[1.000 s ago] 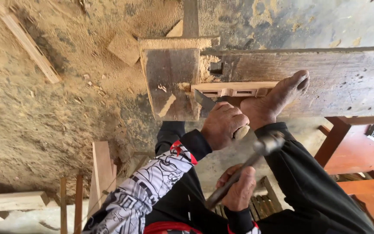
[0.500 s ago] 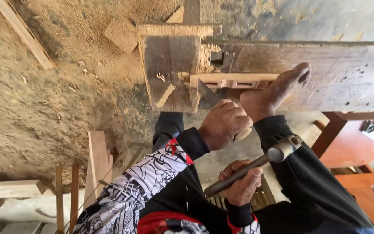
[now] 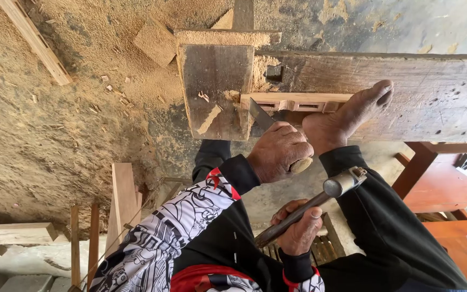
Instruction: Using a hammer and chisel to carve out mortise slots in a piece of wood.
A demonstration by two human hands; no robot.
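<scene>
Item: chisel (image 3: pixel 259 114), stiff steel, I judge best held by its wooden handle; my left hand (image 3: pixel 279 154) clenched round it, blade on wood strip (image 3: pixel 293 101) just ahead; right hand (image 3: pixel 298 232) fisted on hammer (image 3: pixel 320 197), heavy-headed

Rough weathered wooden plank (image 3: pixel 406 97), metal hammer (image 3: pixel 309 208)

A black jacket with a white-and-black patterned left sleeve (image 3: pixel 158 238), red trim at cuffs and waist; black trousers (image 3: pixel 390 227); one bare foot (image 3: pixel 347 116).
</scene>
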